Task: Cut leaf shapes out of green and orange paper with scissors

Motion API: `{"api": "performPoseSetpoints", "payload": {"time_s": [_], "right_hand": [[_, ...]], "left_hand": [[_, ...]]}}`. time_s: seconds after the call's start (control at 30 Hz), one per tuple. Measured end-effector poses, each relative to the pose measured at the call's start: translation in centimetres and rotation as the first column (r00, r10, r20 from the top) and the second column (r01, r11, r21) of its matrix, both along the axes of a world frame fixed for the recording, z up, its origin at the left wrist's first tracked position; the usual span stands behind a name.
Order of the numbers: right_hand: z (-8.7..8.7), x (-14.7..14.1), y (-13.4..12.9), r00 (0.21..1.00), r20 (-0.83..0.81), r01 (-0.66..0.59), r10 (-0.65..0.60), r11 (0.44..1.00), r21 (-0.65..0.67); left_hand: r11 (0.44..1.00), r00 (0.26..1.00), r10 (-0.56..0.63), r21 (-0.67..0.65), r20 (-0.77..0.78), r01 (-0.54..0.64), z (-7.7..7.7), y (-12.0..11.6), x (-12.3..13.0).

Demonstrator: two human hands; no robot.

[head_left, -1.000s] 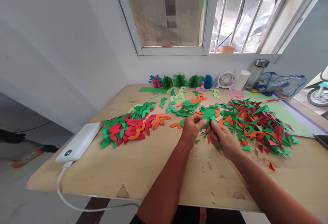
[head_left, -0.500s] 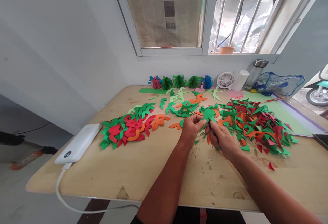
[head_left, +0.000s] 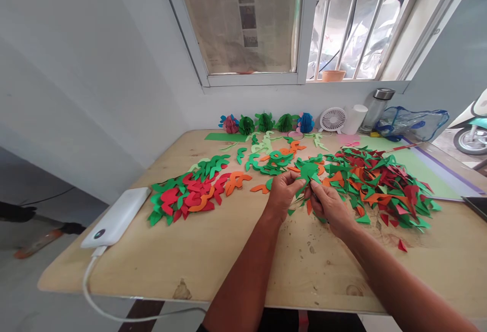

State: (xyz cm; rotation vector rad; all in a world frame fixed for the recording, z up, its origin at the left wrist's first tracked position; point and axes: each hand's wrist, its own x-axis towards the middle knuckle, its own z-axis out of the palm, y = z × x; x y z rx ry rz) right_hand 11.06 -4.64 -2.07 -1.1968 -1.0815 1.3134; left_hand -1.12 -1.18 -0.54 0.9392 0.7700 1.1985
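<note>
My left hand (head_left: 283, 195) pinches a piece of green paper (head_left: 309, 171) between thumb and fingers, above the middle of the table. Close beside it, my right hand (head_left: 330, 201) is closed around dark-handled scissors (head_left: 314, 196), mostly hidden by the fingers, with their tip at the paper's lower edge. Green cut-paper shapes (head_left: 279, 162) lie just beyond my hands. Right of them spreads a large heap of green, red and orange paper scraps (head_left: 380, 185). Farther left is a pile of red and green cut shapes (head_left: 190, 192), with orange ones (head_left: 236, 182) beside it.
A white power bank (head_left: 117, 218) with a cable lies at the table's left edge. Along the wall stand folded paper figures (head_left: 265, 121), a small white fan (head_left: 333, 119), a glass bottle (head_left: 376, 110) and a clear blue-edged pouch (head_left: 414, 123). Paper sheets (head_left: 429, 170) lie at right.
The camera view has shifted slightly. The green paper has turned a little in my hands, and both hands stay in nearly the same place.
</note>
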Motion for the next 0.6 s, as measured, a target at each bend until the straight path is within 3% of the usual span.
{"api": "performPoseSetpoints", "payload": {"time_s": [0.33, 0.6], "right_hand": [[0.26, -0.19, -0.06, 0.996, 0.087, -0.003, 0.003, 1.000, 0.000], [-0.17, -0.10, 0.04, 0.996, 0.093, 0.003, -0.005, 1.000, 0.022]], "left_hand": [[0.992, 0.992, 0.124, 0.023, 0.013, -0.124, -0.54, 0.50, 0.05], [0.997, 0.997, 0.082, 0.011, -0.005, -0.082, -0.39, 0.33, -0.04]]}}
